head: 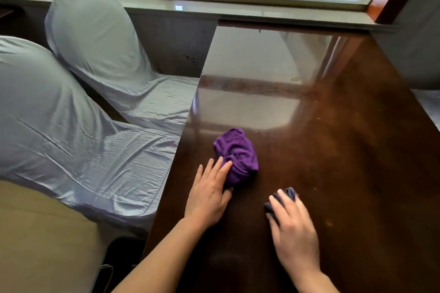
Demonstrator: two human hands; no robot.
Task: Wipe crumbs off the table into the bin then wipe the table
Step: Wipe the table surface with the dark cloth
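Purple cloth near table's left edge, left hand flat touching it, right hand blurred, seemingly pressing dark cloth

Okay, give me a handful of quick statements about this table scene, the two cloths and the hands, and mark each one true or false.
1. The left hand touches the purple cloth. True.
2. The right hand presses on a dark blue cloth. True.
3. The purple cloth lies spread flat. False: it is bunched up.
4. A bin stands on the table. False: no bin is in view.
5. The covered chairs stand on the person's right. False: on the left.
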